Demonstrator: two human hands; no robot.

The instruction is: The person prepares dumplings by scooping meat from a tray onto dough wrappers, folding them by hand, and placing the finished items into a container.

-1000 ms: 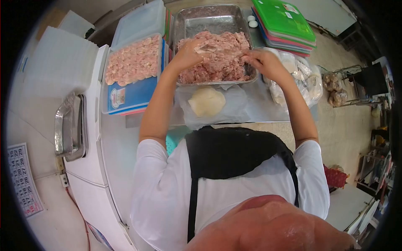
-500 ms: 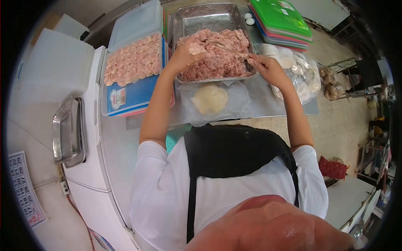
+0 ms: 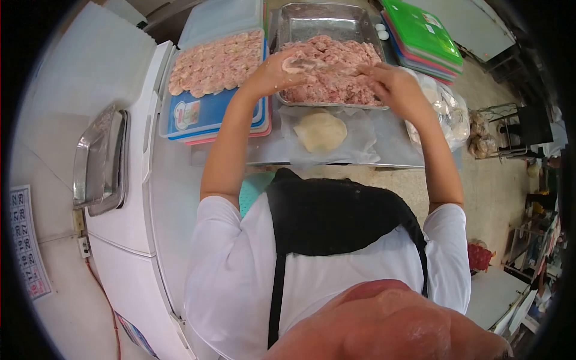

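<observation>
A metal tray (image 3: 324, 12) holds a large mound of ground meat (image 3: 336, 84). Over the tray's left side, my left hand (image 3: 273, 75) holds a thin wrapper with meat on it. My right hand (image 3: 399, 90) is closed on the handle end of a metal utensil, whose other end reaches toward the wrapper over the meat. A pale round stack of wrappers (image 3: 321, 131) lies on clear plastic just in front of the tray. To the left, rows of filled dumplings (image 3: 216, 63) sit on a blue lid (image 3: 207, 111).
Stacked green and coloured lids (image 3: 423, 30) stand at the back right, with two white eggs (image 3: 382, 31) beside them. A clear plastic bag (image 3: 447, 111) of white items lies right of the tray. Metal trays (image 3: 102, 159) hang at the left.
The view has shifted, so the table's items appear farther right and slightly higher. The utensil in my right hand has moved closer to the wrapper in my left hand.
</observation>
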